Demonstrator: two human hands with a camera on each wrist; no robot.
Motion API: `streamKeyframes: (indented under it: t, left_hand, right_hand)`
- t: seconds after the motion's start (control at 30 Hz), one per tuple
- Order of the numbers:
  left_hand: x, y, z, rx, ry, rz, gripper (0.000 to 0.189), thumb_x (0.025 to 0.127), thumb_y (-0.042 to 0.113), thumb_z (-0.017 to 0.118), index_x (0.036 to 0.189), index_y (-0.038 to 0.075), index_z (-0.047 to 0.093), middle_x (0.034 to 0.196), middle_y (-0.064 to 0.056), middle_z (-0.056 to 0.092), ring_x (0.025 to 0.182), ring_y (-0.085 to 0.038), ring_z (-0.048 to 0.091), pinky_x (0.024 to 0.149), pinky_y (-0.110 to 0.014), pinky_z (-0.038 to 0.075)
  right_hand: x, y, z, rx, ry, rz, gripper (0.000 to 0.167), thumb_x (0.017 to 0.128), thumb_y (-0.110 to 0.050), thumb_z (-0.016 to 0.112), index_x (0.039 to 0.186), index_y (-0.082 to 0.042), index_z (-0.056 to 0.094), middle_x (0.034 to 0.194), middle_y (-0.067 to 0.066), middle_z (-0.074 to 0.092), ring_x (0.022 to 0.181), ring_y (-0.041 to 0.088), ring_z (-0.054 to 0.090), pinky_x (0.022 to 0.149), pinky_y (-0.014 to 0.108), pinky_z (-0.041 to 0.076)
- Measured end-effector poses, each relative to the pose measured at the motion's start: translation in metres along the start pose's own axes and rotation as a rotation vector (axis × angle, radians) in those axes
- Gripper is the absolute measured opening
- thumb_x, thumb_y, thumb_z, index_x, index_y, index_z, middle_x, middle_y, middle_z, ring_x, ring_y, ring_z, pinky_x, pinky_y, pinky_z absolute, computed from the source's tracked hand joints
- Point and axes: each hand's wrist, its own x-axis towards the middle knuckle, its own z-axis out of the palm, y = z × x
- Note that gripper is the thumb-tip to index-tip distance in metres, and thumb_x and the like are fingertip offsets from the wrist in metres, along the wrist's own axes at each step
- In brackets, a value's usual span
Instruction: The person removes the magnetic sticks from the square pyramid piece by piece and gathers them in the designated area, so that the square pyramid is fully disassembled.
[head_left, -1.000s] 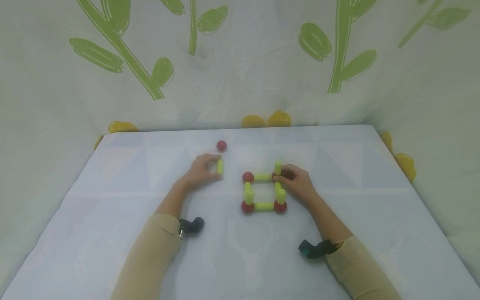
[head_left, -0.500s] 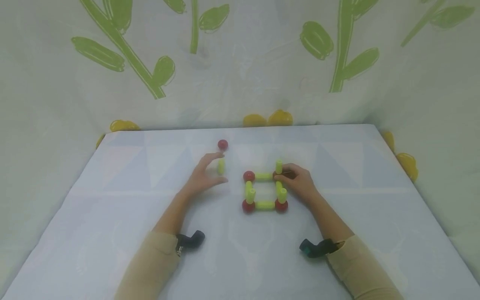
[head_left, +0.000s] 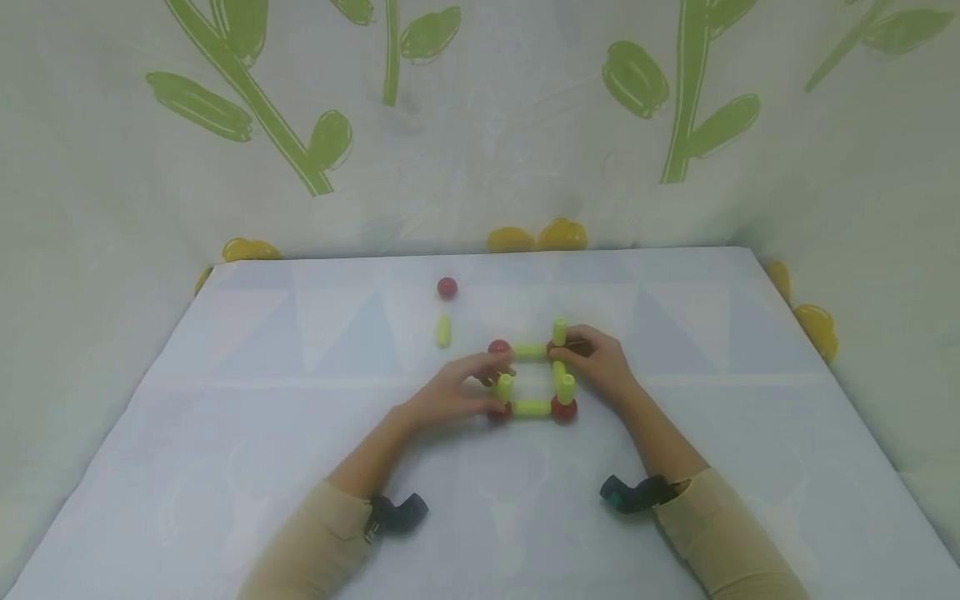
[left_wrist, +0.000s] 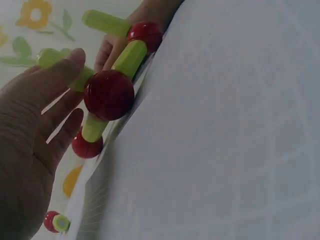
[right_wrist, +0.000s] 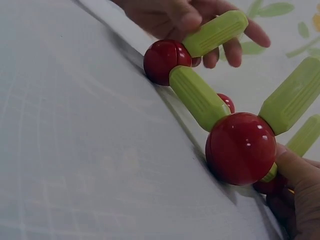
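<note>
A square frame of red balls and yellow-green rods lies on the table, with upright rods on three of its corners. My right hand (head_left: 592,358) pinches the far right red ball (right_wrist: 269,186), below its upright rod (head_left: 559,332). Around the frame's left side my left hand (head_left: 457,390) reaches with fingers spread, thumb close to the near left red ball (left_wrist: 109,95) and its upright rod (right_wrist: 217,34). Whether the thumb touches them I cannot tell. The near right red ball (right_wrist: 241,149) carries another upright rod (head_left: 566,389). The left side rod is mostly hidden by my left hand.
Beyond my left hand, a loose red ball (head_left: 447,288) and a loose yellow-green rod (head_left: 444,332) lie on the white patterned table (head_left: 225,417). A pale cloth with printed leaves (head_left: 480,150) hangs behind the table's far edge.
My left hand has let go of the loose rod, leaving it on the table, and has moved right and nearer to the frame's left side. My right hand keeps its pinch.
</note>
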Motion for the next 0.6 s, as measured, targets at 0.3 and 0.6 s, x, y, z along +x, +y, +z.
streamKeyframes:
  t: [0.3,0.6]
  left_hand:
    - [-0.0025,-0.0018,0.0092,0.051,-0.008,-0.004,0.062,0.079,0.018,0.076,0.136,0.013,0.052,0.103,0.005,0.064,0.104,-0.011,0.057,0.093,-0.028,0.049]
    - [-0.0049,0.0,0.0109,0.039,0.068,0.07,0.058,0.077,0.007,0.076,0.131,0.002,0.054,0.11,-0.006,0.067,0.104,-0.018,0.061,0.09,-0.025,0.051]
  right_hand:
    - [0.0014,0.0022,0.0006,-0.021,0.009,-0.013,0.033,0.08,-0.037,0.074,0.103,-0.016,0.066,0.101,0.001,0.07,0.097,0.017,0.064,0.091,0.036,0.05]
    - [0.0007,0.003,0.0003,-0.001,0.005,-0.032,0.032,0.08,-0.035,0.074,0.103,-0.014,0.067,0.101,0.003,0.07,0.096,0.018,0.065,0.09,0.036,0.05]
